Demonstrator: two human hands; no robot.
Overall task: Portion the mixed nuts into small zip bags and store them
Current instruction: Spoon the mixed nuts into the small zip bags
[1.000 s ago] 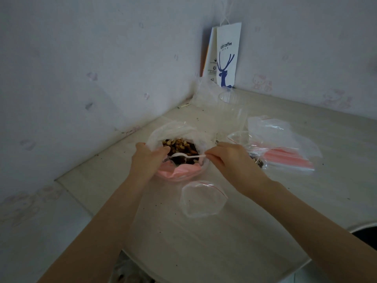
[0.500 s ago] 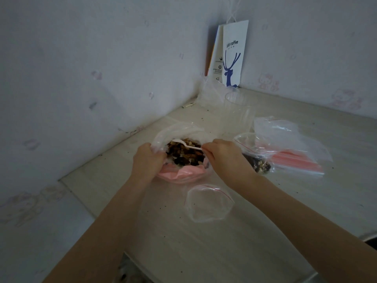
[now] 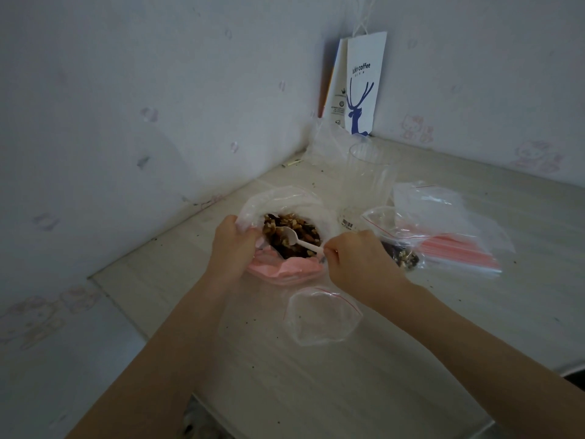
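A big clear plastic bag [image 3: 285, 201] with a pink bottom stands open on the table and holds mixed nuts [image 3: 304, 228]. My left hand [image 3: 232, 245] grips the bag's left rim. My right hand [image 3: 357, 258] pinches the handle of a small white plastic spoon [image 3: 292, 237], whose bowl lies in the nuts. An empty small zip bag [image 3: 321, 316] with a red seal line lies open just in front of my right wrist. Another small zip bag [image 3: 400, 248], partly filled with nuts, sits right of my right hand.
A pack of spare zip bags [image 3: 456, 229] with red strips lies at the right. A clear plastic cup [image 3: 368, 179] stands behind the nut bag. A white paper coffee bag [image 3: 361, 87] leans in the wall corner. Walls close off the left and back; crumbs dot the table [image 3: 348, 391].
The spoon's bowl has moved from the bag's left rim toward the middle of the nuts and dipped lower. My left hand keeps its grip on the rim.
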